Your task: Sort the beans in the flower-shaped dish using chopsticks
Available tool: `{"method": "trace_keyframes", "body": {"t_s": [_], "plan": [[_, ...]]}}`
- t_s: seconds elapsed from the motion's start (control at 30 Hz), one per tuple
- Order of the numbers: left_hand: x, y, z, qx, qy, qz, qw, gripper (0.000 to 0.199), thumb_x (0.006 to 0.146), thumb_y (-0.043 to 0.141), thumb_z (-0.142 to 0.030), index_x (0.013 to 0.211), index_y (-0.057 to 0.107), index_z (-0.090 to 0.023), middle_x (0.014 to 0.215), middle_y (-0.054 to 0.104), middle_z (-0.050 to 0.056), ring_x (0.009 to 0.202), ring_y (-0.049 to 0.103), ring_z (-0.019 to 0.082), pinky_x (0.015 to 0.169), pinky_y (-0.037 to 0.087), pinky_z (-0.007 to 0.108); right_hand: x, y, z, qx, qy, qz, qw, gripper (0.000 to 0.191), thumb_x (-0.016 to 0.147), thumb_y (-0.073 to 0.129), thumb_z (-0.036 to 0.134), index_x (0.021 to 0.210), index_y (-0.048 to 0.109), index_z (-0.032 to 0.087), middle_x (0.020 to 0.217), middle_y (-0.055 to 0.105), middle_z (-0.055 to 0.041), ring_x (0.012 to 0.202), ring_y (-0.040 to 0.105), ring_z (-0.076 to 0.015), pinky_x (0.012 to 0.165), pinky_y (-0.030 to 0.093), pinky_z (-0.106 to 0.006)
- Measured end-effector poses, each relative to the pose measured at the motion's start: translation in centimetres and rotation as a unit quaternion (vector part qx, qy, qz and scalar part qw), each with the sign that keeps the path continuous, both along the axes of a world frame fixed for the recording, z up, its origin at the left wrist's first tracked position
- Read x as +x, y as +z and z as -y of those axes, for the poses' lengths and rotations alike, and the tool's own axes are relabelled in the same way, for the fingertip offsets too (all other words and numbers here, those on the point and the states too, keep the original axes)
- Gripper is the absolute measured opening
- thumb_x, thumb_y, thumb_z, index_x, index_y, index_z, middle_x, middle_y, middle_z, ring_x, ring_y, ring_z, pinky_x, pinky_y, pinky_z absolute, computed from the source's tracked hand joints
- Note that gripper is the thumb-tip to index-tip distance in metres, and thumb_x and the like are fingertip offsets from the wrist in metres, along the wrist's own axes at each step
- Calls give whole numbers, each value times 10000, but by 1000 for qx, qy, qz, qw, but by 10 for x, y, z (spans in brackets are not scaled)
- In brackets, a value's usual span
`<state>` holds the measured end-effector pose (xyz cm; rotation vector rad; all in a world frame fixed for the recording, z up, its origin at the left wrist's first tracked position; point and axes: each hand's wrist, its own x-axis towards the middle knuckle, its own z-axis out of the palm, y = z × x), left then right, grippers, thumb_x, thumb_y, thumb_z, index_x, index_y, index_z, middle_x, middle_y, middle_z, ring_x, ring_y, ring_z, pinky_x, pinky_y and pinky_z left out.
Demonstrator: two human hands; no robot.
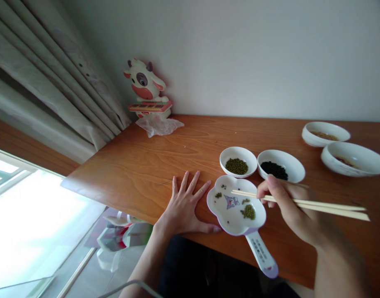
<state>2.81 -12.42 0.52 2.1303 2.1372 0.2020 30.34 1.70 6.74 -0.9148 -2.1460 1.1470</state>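
Note:
My right hand (289,203) grips a pair of light wooden chopsticks (326,205), their tips close together over a white flower-shaped dish (236,219) with a purple rim and a handle. Green beans (248,212) lie in a small heap on the dish's right side, with a few more scattered at its left. Fingers spread, my left hand (186,207) rests flat on the table beside the dish, its thumb and forefinger near the rim. Behind the dish stand a white bowl (238,151) of green beans and another white bowl (297,167) of black beans, partly hidden by my right hand.
Two more white bowls, a farther one (311,138) and a nearer one (370,161), hold brownish contents at the right. A cow toy with a keyboard (148,89) stands by the wall, a clear plastic bag (160,125) before it. The wooden table (140,165) ends near my body.

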Motion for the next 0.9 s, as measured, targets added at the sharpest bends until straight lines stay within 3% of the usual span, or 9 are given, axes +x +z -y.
{"method": "trace_keyframes", "body": {"t_s": [0.17, 0.47, 0.9], "plan": [[0, -2, 0, 16, 2, -12, 1000, 1319, 605, 562, -1027, 1678, 235, -333, 1769, 71, 125, 1588, 55, 548, 1206, 10, 827, -2, -10, 0, -63, 37, -53, 996, 517, 1076, 397, 575, 839, 711, 240, 682, 634, 10, 640, 593, -130, 613, 445, -281], [0, -4, 1, 28, -2, -16, 999, 1299, 628, 571, -1012, 1675, 257, -311, 1764, 116, 127, 1589, 71, 537, 1222, 49, 806, -3, -12, 1, -46, 38, -60, 996, 669, 1085, 246, 625, 771, 689, 235, 670, 642, -3, 643, 576, -138, 623, 421, -291], [0, 0, 0, 22, -2, 10, 1000, 1285, 624, 589, -1005, 1668, 277, -323, 1766, 113, 117, 1593, 58, 533, 1231, 6, 797, 16, -8, -10, -22, -3, -27, 999, 580, 1083, 342, 587, 800, 729, 261, 718, 685, -12, 661, 607, -151, 636, 451, -293]]}}
